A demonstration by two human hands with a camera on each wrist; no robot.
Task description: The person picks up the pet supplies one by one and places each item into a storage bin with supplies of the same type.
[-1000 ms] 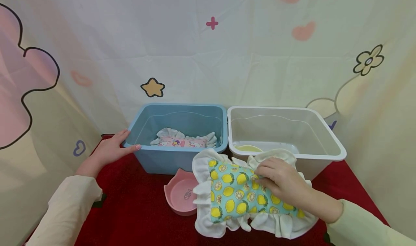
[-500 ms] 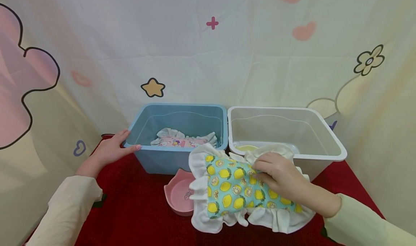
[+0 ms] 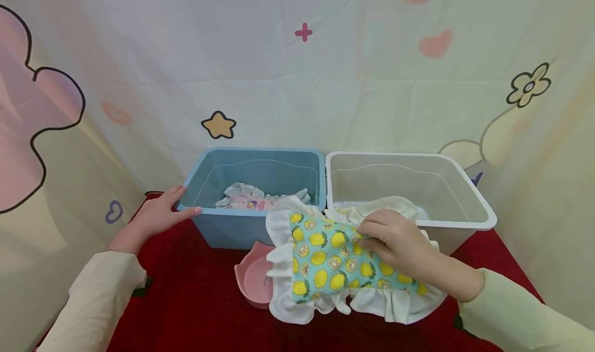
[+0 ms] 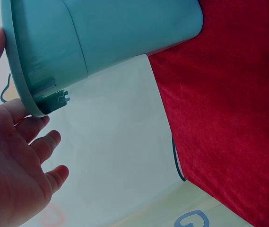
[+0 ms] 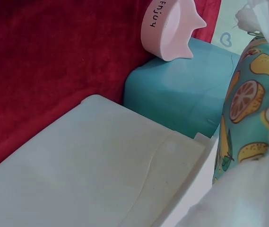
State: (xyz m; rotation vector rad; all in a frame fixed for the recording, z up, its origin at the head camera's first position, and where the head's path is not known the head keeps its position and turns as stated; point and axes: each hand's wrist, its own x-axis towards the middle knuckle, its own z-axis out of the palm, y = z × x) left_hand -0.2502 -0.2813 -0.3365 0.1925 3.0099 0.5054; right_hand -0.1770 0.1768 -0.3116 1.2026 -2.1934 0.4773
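I see the pink cushion [image 3: 243, 202] in the left blue bin [image 3: 232, 232], my left grip [image 3: 160, 211] spread on its rim, and the lemon cushion [image 3: 323, 261], not yet set down, pinched nearer by my right grip [image 3: 397, 240].

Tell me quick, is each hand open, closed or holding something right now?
Left hand: open, touching the rim of the blue bin.
Right hand: closed, holding the lemon-print cushion.
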